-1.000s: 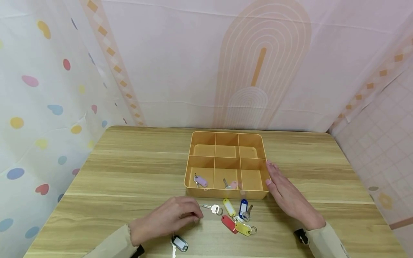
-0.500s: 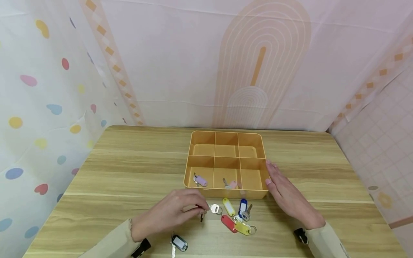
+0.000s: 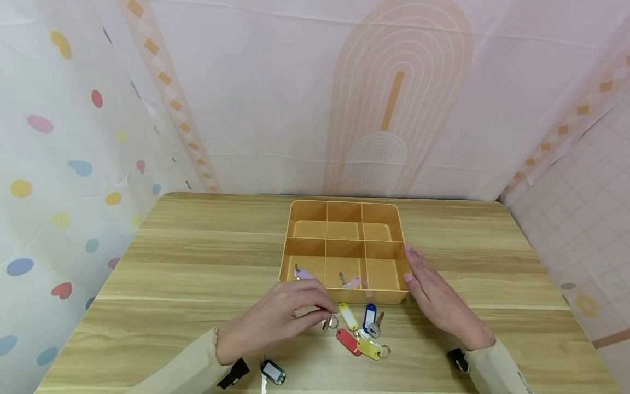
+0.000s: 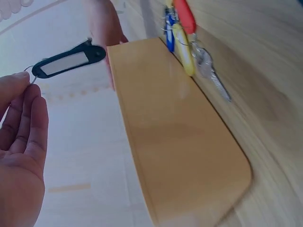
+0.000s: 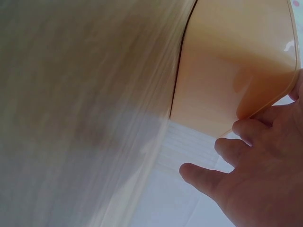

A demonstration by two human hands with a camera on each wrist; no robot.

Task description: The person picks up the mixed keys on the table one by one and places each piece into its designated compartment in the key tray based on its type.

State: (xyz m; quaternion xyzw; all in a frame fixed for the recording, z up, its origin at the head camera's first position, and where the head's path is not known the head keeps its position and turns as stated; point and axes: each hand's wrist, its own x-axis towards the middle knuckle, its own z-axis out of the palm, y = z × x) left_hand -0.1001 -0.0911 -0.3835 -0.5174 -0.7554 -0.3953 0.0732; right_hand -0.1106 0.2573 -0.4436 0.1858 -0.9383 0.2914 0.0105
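My left hand (image 3: 283, 314) pinches the metal ring of a dark key tag (image 4: 66, 62). The tag, with its white label, hangs off the fingertips in the left wrist view, by the front wall of an orange divided box (image 3: 354, 296). With fairly straight fingers, my right hand (image 3: 445, 303) rests against the box's right side. A purple key tag (image 3: 304, 273) with a key lies in the front left compartment, partly behind the left hand. The front middle one holds a pink key tag (image 3: 355, 282) and its key.
Before the box lie a red tag (image 3: 348, 342), a blue tag (image 3: 369, 316), and yellow tags (image 3: 369, 349) with keys, close together. A black tag (image 3: 273, 371) with a key lies nearer the front. Patterned cloth (image 3: 275, 98) hangs behind the wooden table (image 3: 211, 246).
My left hand has moved right and slightly up with the dark key tag, from beside the loose keys to just before the box's front. My right hand has stayed on the box's side.
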